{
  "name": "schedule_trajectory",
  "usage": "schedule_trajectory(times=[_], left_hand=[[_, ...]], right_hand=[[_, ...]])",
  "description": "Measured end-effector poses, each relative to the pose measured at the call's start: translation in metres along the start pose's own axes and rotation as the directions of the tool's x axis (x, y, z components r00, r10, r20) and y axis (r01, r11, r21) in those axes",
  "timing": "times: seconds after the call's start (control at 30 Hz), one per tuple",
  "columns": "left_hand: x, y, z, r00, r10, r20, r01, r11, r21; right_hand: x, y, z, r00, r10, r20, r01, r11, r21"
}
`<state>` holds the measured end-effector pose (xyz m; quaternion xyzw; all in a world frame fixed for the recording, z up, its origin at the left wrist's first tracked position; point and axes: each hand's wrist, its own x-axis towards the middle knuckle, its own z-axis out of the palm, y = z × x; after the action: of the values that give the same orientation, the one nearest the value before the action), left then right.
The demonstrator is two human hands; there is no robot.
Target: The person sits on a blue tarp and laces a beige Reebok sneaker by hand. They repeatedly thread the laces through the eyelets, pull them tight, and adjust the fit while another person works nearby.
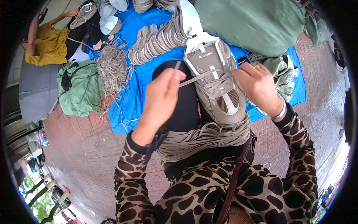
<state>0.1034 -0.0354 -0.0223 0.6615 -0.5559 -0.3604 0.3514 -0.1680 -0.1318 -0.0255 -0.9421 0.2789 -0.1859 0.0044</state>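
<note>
A grey-beige sneaker [218,56] lies across my lap, toe toward me, with its tongue standing up at the far end. Flat grey shoelace [197,78] crosses its lower eyelets and stretches left from the shoe. My left hand [162,97] pinches this lace beside the shoe, and a short end pokes up above the thumb. On the other side my right hand [259,86] is closed at the shoe's right edge, where a strand of lace runs to its fingers. A thick bundle of loose laces [205,138] drapes over my thighs, under the toe.
A row of stacked sneaker uppers [158,43] lies on a blue tarp [138,24] ahead. Left of it are a heap of laces [113,65] and a green bag [80,87]. A large green sack [253,24] stands far right. At upper left another person's hand [71,13] touches a shoe.
</note>
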Motion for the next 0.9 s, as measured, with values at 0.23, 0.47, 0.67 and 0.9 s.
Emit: schedule_trajectory(times=[0.23, 0.47, 0.67, 0.9], left_hand=[[-0.008, 0.008, 0.018, 0.965, -0.101, 0.244, 0.102, 0.995, 0.008], [-0.009, 0.003, 0.026, 0.968, -0.049, 0.248, -0.041, 0.937, 0.346], [-0.006, 0.003, 0.037, 0.981, -0.021, 0.191, -0.065, 0.899, 0.433], [-0.011, 0.004, 0.047, 0.996, 0.047, 0.074, -0.080, 0.839, 0.539]], right_hand=[[-0.027, 0.073, -0.007, 0.794, 0.565, 0.225, -0.607, 0.712, 0.354], [-0.112, 0.183, 0.028, 0.714, 0.577, 0.395, 0.050, -0.605, 0.794], [-0.218, 0.331, -0.017, 0.470, 0.799, 0.375, 0.065, -0.455, 0.888], [-0.166, 0.284, -0.041, 0.084, 0.956, 0.280, -0.105, -0.271, 0.957]])
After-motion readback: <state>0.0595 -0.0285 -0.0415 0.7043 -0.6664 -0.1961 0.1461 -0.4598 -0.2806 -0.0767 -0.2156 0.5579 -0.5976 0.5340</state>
